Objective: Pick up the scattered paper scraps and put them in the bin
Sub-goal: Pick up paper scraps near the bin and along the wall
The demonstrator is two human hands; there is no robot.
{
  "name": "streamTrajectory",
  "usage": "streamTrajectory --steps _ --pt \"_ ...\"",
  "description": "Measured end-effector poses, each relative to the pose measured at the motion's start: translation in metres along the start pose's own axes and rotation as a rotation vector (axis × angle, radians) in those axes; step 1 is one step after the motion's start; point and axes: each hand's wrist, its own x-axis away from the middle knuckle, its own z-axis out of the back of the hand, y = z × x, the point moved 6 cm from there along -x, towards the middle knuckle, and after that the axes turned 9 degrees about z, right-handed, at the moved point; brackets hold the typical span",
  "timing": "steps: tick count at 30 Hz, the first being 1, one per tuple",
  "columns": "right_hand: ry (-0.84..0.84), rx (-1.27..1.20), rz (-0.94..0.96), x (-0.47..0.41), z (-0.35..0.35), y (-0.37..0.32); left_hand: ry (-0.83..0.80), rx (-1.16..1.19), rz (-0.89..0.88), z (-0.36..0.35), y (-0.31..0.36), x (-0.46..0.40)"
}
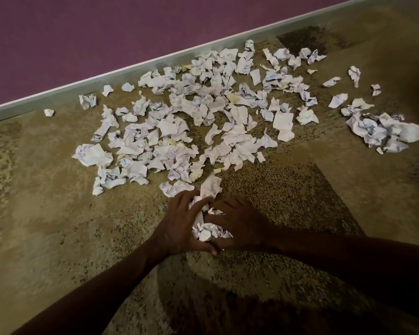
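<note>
Head view of a speckled tan carpet (58,213) meeting a grey skirting board (46,97) below a purple wall (82,32). The left hand (179,223) and right hand (240,226) are cupped against each other, fingers curled around a gathered bunch of scraps (207,232) pressed between the palms, low over the carpet. The scattered paper scraps (191,122), white and crumpled, lie on the carpet beyond the hands, the nearest just past the fingertips, spreading toward the skirting board. A smaller separate cluster (385,131) lies well apart to the right.
</note>
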Motion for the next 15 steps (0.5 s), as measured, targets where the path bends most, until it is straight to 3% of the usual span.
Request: streamTrajectory --steps 3,9,12,15 --pt "-0.009 0.072 0.037 0.0 -0.004 -0.001 0.081 -0.022 -0.076 0.003 0.003 0.004" --pt "-0.022 -0.048 0.022 -0.002 0.007 0.014 0.155 -0.111 -0.084 0.002 0.008 0.005" --pt "-0.097 -0.153 -0.097 0.004 0.022 0.037 0.147 -0.189 -0.063 0.004 0.012 -0.002" --pt "-0.014 -0.311 -0.329 0.018 0.047 0.066 0.082 -0.241 -0.07 0.006 0.016 -0.017"
